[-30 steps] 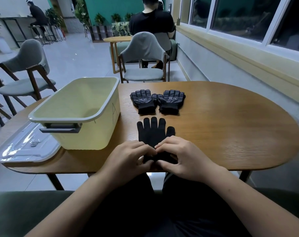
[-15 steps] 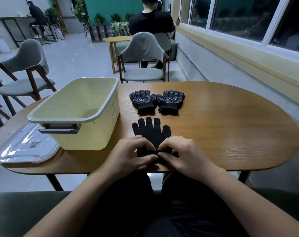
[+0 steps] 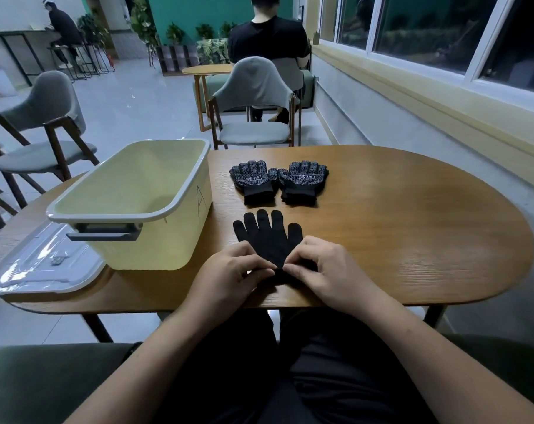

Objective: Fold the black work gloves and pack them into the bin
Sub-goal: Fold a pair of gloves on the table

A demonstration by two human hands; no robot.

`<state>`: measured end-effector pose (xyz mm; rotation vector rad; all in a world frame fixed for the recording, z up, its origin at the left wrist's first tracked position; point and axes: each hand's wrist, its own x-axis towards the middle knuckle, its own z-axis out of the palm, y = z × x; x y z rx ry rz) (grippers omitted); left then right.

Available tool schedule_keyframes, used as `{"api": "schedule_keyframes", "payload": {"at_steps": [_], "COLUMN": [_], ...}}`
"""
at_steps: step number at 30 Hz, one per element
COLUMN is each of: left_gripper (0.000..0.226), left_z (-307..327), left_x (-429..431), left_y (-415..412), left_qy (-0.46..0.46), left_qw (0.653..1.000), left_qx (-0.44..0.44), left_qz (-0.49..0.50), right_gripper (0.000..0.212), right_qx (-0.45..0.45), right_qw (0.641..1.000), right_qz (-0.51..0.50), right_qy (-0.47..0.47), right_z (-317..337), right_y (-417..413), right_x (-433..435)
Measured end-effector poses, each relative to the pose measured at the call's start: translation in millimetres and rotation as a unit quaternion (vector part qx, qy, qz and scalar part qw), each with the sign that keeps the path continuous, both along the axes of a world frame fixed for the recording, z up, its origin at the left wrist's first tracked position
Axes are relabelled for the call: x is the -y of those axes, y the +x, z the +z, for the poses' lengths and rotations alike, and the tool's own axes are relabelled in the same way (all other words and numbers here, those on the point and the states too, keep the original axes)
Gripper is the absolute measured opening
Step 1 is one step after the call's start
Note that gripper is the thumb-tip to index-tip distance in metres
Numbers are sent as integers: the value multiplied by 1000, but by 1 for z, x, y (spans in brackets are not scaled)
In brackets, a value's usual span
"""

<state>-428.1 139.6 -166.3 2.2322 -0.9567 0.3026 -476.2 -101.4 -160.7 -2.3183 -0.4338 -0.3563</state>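
Observation:
A plain black glove (image 3: 267, 235) lies flat near the table's front edge, fingers pointing away from me. My left hand (image 3: 230, 275) and my right hand (image 3: 323, 270) both pinch its cuff end, fingertips almost meeting; the cuff is mostly hidden under them. Farther back lie two black gloves with grey dotted palms, side by side: the left one (image 3: 253, 180) and the right one (image 3: 302, 180). The pale yellow bin (image 3: 186, 191) stands left of the gloves, with nothing visible inside.
The bin's clear lid (image 3: 39, 267) lies on the table's left end, partly over the edge. The wooden table (image 3: 412, 224) stretches to the right. Grey chairs stand behind and to the left; people sit far back.
The plain glove has slid toward me and a little left. My hands stayed on its cuff end, and more of its fingers show now.

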Motion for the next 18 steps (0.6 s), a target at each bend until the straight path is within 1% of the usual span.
{"api": "schedule_keyframes", "payload": {"at_steps": [3, 5, 7, 10, 12, 15, 18], "left_gripper": [15, 18, 20, 20, 18, 19, 17], "left_z": [-3, -4, -4, -5, -6, -6, -7], "left_x": [1, 0, -1, -2, -1, -2, -3], "left_y": [0, 0, -3, -5, -7, -6, -2], "left_qy": [10, 9, 9, 20, 31, 34, 36], "left_qw": [999, 999, 997, 991, 988, 987, 989], "left_qx": [30, 44, 74, 130, 154, 158, 144], "left_qz": [5, 3, 0, -7, -12, -13, -19], "right_gripper": [3, 7, 15, 19, 22, 23, 17], "right_qx": [16, 31, 66, 139, 165, 174, 169], "right_qw": [1000, 999, 996, 983, 976, 973, 973], "right_qz": [-1, 2, -2, -1, 3, 3, 22], "right_qy": [-24, -32, -56, -121, -142, -153, -156], "right_z": [-1, -4, -7, -11, -12, -13, -10], "right_y": [-1, -1, -2, -4, -5, -6, -9], "right_x": [-2, -3, -2, -6, -6, -8, -10]}}
